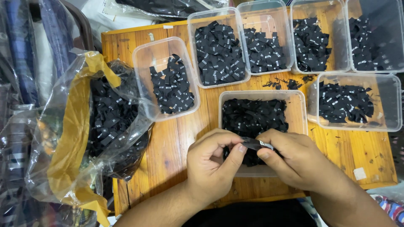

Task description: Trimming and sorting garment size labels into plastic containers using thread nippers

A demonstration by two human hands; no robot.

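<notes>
My left hand [212,162] and my right hand [294,157] meet over the near clear plastic box [298,113], which holds a heap of small black fabric labels. Both hands pinch one black label [255,145] between thumbs and fingertips, just above the box's near edge. The label has a small white mark on its right end. My fingers hide part of it.
Several more clear boxes of black labels stand on the wooden table [168,147]: one at left centre [145,54], others along the back, and one at right [391,105]. A clear plastic bag with yellow lining [71,126], full of labels, sits at the left edge.
</notes>
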